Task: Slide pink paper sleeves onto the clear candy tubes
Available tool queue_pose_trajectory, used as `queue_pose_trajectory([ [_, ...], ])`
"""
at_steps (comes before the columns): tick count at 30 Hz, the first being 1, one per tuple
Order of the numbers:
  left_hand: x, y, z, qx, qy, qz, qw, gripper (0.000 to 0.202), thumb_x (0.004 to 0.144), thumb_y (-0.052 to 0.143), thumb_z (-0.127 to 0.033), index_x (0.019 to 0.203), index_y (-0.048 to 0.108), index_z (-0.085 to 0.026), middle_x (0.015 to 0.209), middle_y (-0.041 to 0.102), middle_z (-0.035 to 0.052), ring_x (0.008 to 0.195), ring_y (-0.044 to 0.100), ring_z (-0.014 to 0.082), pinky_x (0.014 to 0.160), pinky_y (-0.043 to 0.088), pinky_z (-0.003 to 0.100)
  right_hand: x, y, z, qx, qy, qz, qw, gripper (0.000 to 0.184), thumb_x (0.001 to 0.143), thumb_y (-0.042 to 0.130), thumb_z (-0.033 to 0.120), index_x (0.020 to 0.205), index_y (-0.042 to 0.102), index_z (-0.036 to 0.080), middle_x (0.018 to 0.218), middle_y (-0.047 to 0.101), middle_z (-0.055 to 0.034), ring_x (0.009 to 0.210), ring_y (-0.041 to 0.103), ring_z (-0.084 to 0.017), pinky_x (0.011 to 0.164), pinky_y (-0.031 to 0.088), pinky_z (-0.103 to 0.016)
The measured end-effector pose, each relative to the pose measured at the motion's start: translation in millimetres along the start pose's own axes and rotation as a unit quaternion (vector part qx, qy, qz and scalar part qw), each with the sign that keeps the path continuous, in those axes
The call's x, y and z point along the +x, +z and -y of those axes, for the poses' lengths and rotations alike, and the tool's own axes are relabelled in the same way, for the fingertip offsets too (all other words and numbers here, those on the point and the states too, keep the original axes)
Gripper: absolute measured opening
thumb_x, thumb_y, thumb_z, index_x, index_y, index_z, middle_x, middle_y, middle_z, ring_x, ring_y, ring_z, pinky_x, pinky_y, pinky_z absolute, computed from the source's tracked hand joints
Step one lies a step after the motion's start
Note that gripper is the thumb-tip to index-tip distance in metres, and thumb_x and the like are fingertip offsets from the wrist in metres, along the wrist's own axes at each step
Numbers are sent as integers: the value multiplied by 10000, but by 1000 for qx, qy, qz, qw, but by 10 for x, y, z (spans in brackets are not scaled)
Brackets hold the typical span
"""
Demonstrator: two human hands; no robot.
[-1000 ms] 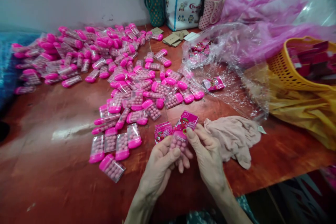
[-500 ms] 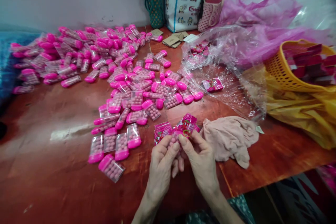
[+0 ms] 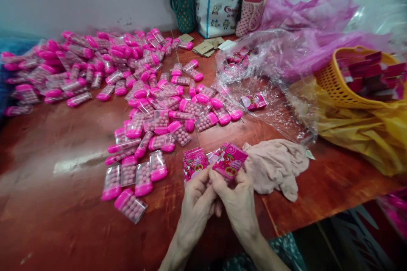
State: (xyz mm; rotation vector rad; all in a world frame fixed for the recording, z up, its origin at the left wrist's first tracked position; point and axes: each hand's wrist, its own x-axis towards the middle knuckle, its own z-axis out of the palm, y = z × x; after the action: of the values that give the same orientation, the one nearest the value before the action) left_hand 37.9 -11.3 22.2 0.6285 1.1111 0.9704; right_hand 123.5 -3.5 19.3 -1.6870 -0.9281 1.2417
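Observation:
Both my hands meet near the table's front edge. My left hand (image 3: 197,197) and my right hand (image 3: 237,201) pinch together on a small pink printed wrapper (image 3: 230,161), which covers the candy case they hold; the case itself is hidden. A second pink printed wrapper (image 3: 193,161) lies on the table just left of it. Several clear candy cases with pink caps (image 3: 132,205) lie to the left of my hands, and a big heap of them (image 3: 95,61) spreads toward the back left.
A beige cloth (image 3: 275,165) lies right of my hands. Crumpled clear plastic (image 3: 270,84) holds a wrapped pack (image 3: 253,101). A yellow basket (image 3: 343,89) with red boxes sits at right. Bags (image 3: 216,0) stand against the wall. The table edge (image 3: 318,216) runs close by.
The candy case that showed below the wrapper is now covered by it. My hands have drawn closer together and the view has shifted slightly right.

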Motion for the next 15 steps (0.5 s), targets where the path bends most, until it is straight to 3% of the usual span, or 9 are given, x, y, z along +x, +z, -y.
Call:
queue_pose_trajectory([
  [3,19,-18,-16,22,-15,1,1000,193,784,569,-323,724,511,-148,438,466,-54,321,342,23,313,193,129,30,-25,-22,58,3,39,998,245,687,647,346,802,600,135,710,664,-42,592,618,-159,538,518,-245],
  [6,37,-29,-13,17,-27,41,999,148,802,550,-293,855,522,-157,505,519,-42,323,362,23,313,212,128,117,-63,-25,153,33,92,983,253,710,638,387,777,581,149,630,647,-13,420,573,-117,387,478,-214],
  [8,41,-32,6,1,-25,61,998,236,799,555,-278,1002,490,-177,587,560,-26,360,435,46,317,267,134,164,-68,-23,198,50,99,974,254,723,627,401,728,559,156,528,603,22,312,504,-88,302,418,-189],
  [11,32,-34,41,-15,-7,72,997,282,819,522,-263,1074,428,-189,573,553,-28,385,476,70,320,298,134,163,-28,-43,204,62,93,973,252,702,661,380,704,560,149,535,610,16,365,543,-88,336,437,-167],
  [15,13,-42,52,-29,13,45,998,365,825,512,-211,1156,359,-202,511,520,-55,367,479,76,318,310,125,99,29,-81,193,76,97,973,253,685,682,365,731,597,132,594,631,-8,458,581,-97,390,456,-159],
])
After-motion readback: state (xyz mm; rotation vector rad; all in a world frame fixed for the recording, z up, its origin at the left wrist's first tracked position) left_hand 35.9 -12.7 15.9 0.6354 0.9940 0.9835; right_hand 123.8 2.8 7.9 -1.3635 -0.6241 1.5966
